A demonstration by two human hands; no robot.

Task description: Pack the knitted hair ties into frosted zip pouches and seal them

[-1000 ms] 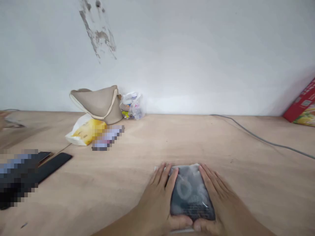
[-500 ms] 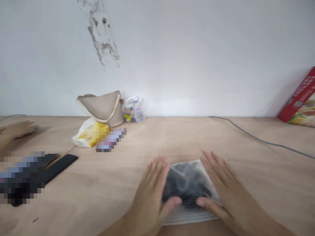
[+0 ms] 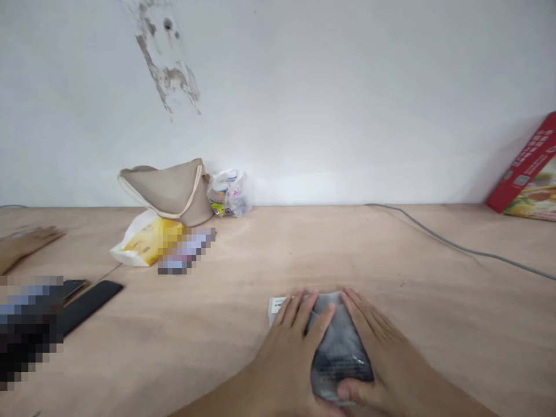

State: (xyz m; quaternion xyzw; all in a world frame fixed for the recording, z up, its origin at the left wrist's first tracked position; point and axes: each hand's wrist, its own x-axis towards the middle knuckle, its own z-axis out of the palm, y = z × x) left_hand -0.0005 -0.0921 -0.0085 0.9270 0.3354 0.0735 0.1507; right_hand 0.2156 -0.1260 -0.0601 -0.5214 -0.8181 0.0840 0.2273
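Observation:
A clear plastic bag with a dark item inside lies on the wooden table near its front edge. My left hand presses on the bag's left side with its fingers laid over the top. Along the right side rests my right hand, its thumb curled under the near edge. Both hands clasp the bag between them. A white label corner of the bag sticks out at the far left.
A beige pouch, a yellow-white packet and a small clear bag of items sit at the back left. Another person's hand and dark flat objects lie at the left. A grey cable and a red box are at the right.
My hands spread apart and lifted off the bag half a second ago, then closed in on it again. The bag now looks narrower, squeezed between them.

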